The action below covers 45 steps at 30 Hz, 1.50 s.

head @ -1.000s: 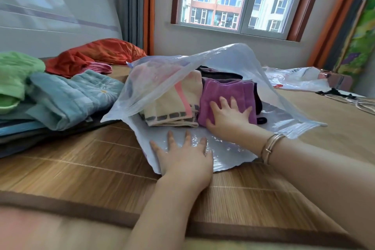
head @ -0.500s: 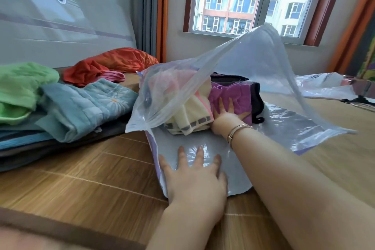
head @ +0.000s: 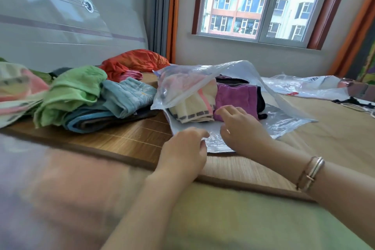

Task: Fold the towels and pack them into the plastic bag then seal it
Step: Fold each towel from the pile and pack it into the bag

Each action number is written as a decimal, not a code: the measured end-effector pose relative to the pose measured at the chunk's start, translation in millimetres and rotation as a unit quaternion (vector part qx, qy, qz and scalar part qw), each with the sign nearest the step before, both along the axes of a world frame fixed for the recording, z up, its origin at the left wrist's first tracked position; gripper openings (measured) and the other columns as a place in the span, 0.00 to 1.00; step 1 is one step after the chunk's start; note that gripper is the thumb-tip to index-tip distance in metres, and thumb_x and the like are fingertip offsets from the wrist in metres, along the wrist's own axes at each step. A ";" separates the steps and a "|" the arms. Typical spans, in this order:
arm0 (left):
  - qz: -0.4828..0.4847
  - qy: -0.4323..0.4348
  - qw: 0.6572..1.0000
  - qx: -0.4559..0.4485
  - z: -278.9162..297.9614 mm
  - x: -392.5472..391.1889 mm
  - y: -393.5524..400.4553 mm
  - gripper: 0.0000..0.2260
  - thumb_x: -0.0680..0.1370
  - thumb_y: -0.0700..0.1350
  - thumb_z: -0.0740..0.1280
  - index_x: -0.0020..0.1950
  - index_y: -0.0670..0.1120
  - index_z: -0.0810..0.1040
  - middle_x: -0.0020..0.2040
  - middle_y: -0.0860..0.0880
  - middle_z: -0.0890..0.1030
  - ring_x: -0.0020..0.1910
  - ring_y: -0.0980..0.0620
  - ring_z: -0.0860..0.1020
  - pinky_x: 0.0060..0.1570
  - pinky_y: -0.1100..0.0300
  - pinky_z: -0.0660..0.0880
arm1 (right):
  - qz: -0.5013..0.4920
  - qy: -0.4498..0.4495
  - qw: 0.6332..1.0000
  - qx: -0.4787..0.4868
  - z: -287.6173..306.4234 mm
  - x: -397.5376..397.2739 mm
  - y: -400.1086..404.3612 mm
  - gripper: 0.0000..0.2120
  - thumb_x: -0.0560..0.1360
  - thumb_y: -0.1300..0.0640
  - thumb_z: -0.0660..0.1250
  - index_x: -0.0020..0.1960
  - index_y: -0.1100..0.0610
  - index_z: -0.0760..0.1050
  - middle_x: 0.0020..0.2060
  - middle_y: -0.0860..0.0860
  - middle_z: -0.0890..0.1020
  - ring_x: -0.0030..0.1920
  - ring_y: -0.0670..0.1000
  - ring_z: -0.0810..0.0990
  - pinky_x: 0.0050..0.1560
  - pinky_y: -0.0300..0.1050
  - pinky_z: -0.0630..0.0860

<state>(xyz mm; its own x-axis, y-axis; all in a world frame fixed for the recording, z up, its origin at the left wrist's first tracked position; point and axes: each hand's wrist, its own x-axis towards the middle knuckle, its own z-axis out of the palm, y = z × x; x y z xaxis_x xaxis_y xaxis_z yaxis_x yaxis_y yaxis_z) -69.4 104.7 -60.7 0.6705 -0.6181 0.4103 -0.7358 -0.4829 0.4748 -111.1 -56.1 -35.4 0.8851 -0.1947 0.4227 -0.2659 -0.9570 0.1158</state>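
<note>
Fingers of the left hand point(head: 183, 149): loosely curled, tips at the near edge of the plastic bag point(head: 280, 119); whether they pinch the film or merely touch it cannot be told from the blur. Fingers of the right hand point(head: 241, 128): relaxed, slightly spread, holding nothing, resting on the bag's lower sheet just in front of the purple towel point(head: 235, 97).

Bag contents: cream striped towel point(head: 194, 105) and purple towel side by side, folded, a dark item behind; upper sheet lifted, mouth unsealed.

Outstanding, left of the bag on the bamboo mat point(head: 125, 138): green towel point(head: 75, 89), light blue towel point(head: 127, 95), orange cloth point(head: 134, 63), all unfolded or roughly heaped.

Progress: packing partly done; more folding and sealing remain.
</note>
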 end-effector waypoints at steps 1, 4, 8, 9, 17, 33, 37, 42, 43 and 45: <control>0.017 -0.006 0.999 -0.030 4.0 -2.4 12.9 0.13 0.80 0.46 0.59 0.62 0.55 0.76 0.62 0.58 0.76 0.60 0.55 0.74 0.55 0.57 0.71 | 0.034 -0.022 0.999 -0.003 2.1 -3.6 15.4 0.19 0.77 0.59 0.59 0.68 0.56 0.67 0.62 0.53 0.73 0.62 0.56 0.72 0.57 0.51 0.74; 0.085 -0.039 0.991 -0.093 15.9 2.8 52.1 0.11 0.77 0.44 0.60 0.55 0.54 0.79 0.55 0.56 0.80 0.53 0.52 0.77 0.47 0.58 0.72 | 0.148 -0.065 0.986 0.027 9.0 -6.1 69.6 0.12 0.74 0.59 0.60 0.56 0.57 0.74 0.50 0.53 0.76 0.52 0.55 0.76 0.46 0.51 0.75; 0.185 -0.005 0.972 -0.148 23.2 31.0 106.6 0.10 0.76 0.44 0.62 0.50 0.54 0.80 0.48 0.54 0.81 0.50 0.51 0.78 0.46 0.56 0.74 | 0.254 -0.077 0.962 0.060 10.7 14.3 138.1 0.08 0.73 0.58 0.58 0.50 0.57 0.73 0.44 0.51 0.75 0.45 0.54 0.75 0.42 0.48 0.72; 0.209 0.009 0.965 -0.160 21.5 39.6 120.1 0.09 0.75 0.43 0.62 0.49 0.53 0.80 0.47 0.54 0.81 0.49 0.50 0.78 0.46 0.55 0.75 | 0.268 -0.077 0.958 0.070 8.9 23.3 152.4 0.08 0.74 0.59 0.59 0.51 0.57 0.73 0.46 0.51 0.75 0.46 0.53 0.75 0.44 0.46 0.70; 0.243 0.113 0.947 -0.175 -6.5 87.3 179.6 0.18 0.77 0.40 0.62 0.64 0.55 0.75 0.60 0.51 0.77 0.56 0.48 0.77 0.50 0.58 0.73 | 0.116 0.002 0.984 0.138 -13.9 135.3 185.1 0.34 0.72 0.60 0.66 0.74 0.53 0.53 0.77 0.53 0.48 0.75 0.58 0.52 0.68 0.56 0.66; 0.236 0.093 0.964 0.082 -21.7 100.9 149.9 0.25 0.80 0.60 0.54 0.76 0.65 0.50 0.79 0.52 0.46 0.72 0.42 0.56 0.68 0.49 0.57 | 0.258 -0.198 0.917 0.231 -13.2 134.2 156.5 0.04 0.71 0.67 0.61 0.43 0.59 0.69 0.40 0.54 0.77 0.42 0.56 0.74 0.44 0.51 0.72; 0.231 0.106 0.966 0.045 -22.8 97.4 145.6 0.23 0.80 0.61 0.54 0.75 0.61 0.58 0.77 0.51 0.57 0.71 0.41 0.57 0.69 0.47 0.56 | 0.270 -0.217 0.904 0.252 -1.7 96.9 165.2 0.05 0.71 0.65 0.64 0.41 0.59 0.68 0.36 0.50 0.74 0.37 0.49 0.68 0.38 0.38 0.66; 0.262 0.120 0.956 -0.058 -14.0 80.4 148.4 0.15 0.81 0.56 0.57 0.65 0.55 0.72 0.67 0.50 0.74 0.70 0.44 0.60 0.65 0.51 0.57 | 0.246 -0.206 0.897 0.303 4.0 71.6 163.9 0.06 0.70 0.64 0.65 0.40 0.57 0.68 0.31 0.46 0.71 0.33 0.45 0.66 0.34 0.38 0.64; 0.264 0.129 0.953 -0.077 -11.9 77.2 147.9 0.15 0.80 0.56 0.58 0.64 0.54 0.74 0.66 0.49 0.74 0.70 0.44 0.60 0.65 0.51 0.57 | 0.243 -0.211 0.892 0.316 3.6 68.4 163.9 0.06 0.70 0.65 0.65 0.40 0.58 0.68 0.31 0.46 0.71 0.32 0.44 0.66 0.34 0.37 0.65; 0.274 0.161 0.939 -0.128 -6.0 73.5 147.8 0.16 0.79 0.58 0.59 0.63 0.54 0.75 0.65 0.47 0.75 0.69 0.43 0.63 0.67 0.51 0.59 | 0.237 -0.221 0.884 0.336 1.9 62.6 165.2 0.06 0.70 0.65 0.65 0.40 0.58 0.68 0.30 0.47 0.72 0.31 0.43 0.66 0.33 0.36 0.65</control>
<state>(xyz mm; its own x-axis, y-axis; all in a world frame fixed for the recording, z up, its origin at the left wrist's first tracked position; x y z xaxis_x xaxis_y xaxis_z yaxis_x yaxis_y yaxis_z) 4.1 252.5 -66.8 0.9742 -0.0520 0.2198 -0.2079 -0.5869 0.7825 -48.4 109.1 -33.5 0.7113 -0.1843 0.6783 0.3071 -0.7866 -0.5357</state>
